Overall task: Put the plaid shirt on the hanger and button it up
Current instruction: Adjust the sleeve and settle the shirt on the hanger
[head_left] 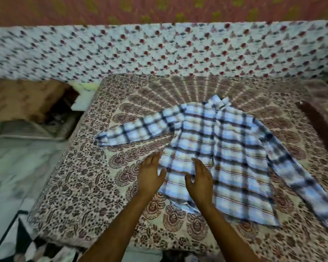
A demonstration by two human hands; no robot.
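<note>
bedspread (80,186) bare left of plaid shirt (225,148); dark rail (318,125) right

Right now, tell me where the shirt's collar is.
In the head view, the collar lies at the far end of the shirt, right of centre on the bedspread, away from both hands.

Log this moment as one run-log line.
stage: start | plaid shirt: spread flat on bed | left hand: open, at hem edge | right hand: open, over hem | hanger: not visible

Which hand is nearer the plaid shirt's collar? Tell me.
Right. The right hand lies open on the plaid shirt below the collar; the left hand is at the shirt's left edge, farther off.
</note>
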